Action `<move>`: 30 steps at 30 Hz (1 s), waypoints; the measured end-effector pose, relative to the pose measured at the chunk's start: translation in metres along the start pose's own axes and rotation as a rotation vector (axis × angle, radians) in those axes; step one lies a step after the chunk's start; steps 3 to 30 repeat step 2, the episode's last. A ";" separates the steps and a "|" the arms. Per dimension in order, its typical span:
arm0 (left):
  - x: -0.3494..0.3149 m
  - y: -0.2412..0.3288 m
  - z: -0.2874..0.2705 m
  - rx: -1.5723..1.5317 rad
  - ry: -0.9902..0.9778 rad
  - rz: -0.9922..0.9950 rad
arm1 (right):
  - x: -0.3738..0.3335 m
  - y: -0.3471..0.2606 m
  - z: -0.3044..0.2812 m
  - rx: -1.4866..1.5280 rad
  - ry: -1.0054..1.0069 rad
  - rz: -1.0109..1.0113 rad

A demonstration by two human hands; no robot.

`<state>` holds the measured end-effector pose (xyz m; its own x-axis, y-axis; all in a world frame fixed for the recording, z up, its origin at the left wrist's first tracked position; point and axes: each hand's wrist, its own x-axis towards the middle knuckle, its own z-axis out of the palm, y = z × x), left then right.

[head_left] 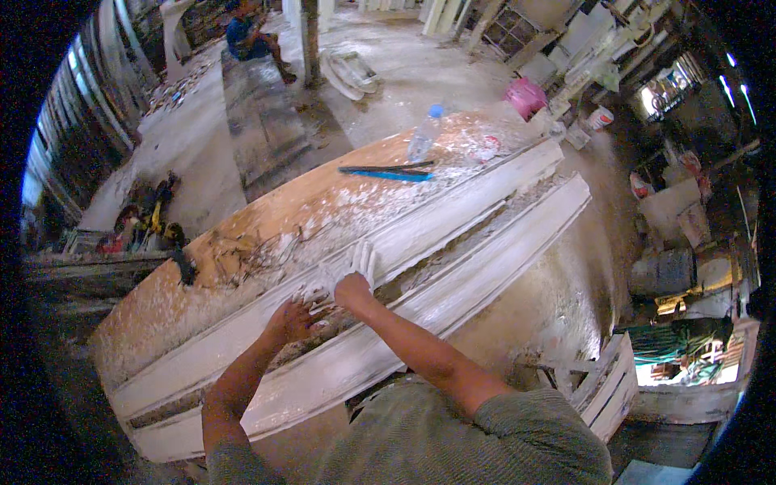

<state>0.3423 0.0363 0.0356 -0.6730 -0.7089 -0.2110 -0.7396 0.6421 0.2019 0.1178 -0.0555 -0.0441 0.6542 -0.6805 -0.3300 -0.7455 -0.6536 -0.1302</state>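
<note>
Two long white ridged mouldings lie side by side at a slant on a table: a far moulding (477, 194) and a near moulding (485, 271). A rough gap full of whitish debris runs between them. Over the far moulding, my right hand (352, 288) is closed around a white, plaster-coated fibrous clump (330, 277). White ridged shapes stick out beyond that hand; whether these are coated fingers or part of the clump is unclear. My left hand (293, 319), lower and to the left, has its fingers apart, beside the clump at the gap.
The wooden tabletop (267, 206) is spattered white. On it are a clear bottle (421, 141) with blue cap, a blue-and-black strip-like tool (392, 172) and loose fibres (259, 255). Beyond are a pink bag (526, 98), a post (309, 44) and a seated person (249, 36).
</note>
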 end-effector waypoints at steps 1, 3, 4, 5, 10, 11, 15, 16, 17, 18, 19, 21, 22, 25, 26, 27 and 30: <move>0.015 0.003 0.000 0.009 -0.040 -0.026 | -0.003 0.010 -0.022 0.004 0.138 0.035; 0.034 0.007 0.000 -0.040 -0.094 -0.087 | -0.010 0.023 -0.039 0.004 0.064 0.067; 0.034 0.007 0.000 -0.040 -0.094 -0.087 | -0.010 0.023 -0.039 0.004 0.064 0.067; 0.034 0.007 0.000 -0.040 -0.094 -0.087 | -0.010 0.023 -0.039 0.004 0.064 0.067; 0.034 0.007 0.000 -0.040 -0.094 -0.087 | -0.010 0.023 -0.039 0.004 0.064 0.067; 0.034 0.007 0.000 -0.040 -0.094 -0.087 | -0.010 0.023 -0.039 0.004 0.064 0.067; 0.034 0.007 0.000 -0.040 -0.094 -0.087 | -0.010 0.023 -0.039 0.004 0.064 0.067; 0.034 0.007 0.000 -0.040 -0.094 -0.087 | -0.010 0.023 -0.039 0.004 0.064 0.067; 0.034 0.007 0.000 -0.040 -0.094 -0.087 | -0.010 0.023 -0.039 0.004 0.064 0.067; 0.034 0.007 0.000 -0.040 -0.094 -0.087 | -0.010 0.023 -0.039 0.004 0.064 0.067; 0.034 0.007 0.000 -0.040 -0.094 -0.087 | -0.010 0.023 -0.039 0.004 0.064 0.067; 0.034 0.007 0.000 -0.040 -0.094 -0.087 | -0.010 0.023 -0.039 0.004 0.064 0.067; 0.034 0.007 0.000 -0.040 -0.094 -0.087 | -0.010 0.023 -0.039 0.004 0.064 0.067; 0.034 0.007 0.000 -0.040 -0.094 -0.087 | -0.010 0.023 -0.039 0.004 0.064 0.067; 0.034 0.007 0.000 -0.040 -0.094 -0.087 | -0.010 0.023 -0.039 0.004 0.064 0.067; 0.034 0.007 0.000 -0.040 -0.094 -0.087 | -0.010 0.023 -0.039 0.004 0.064 0.067; 0.034 0.007 0.000 -0.040 -0.094 -0.087 | -0.010 0.023 -0.039 0.004 0.064 0.067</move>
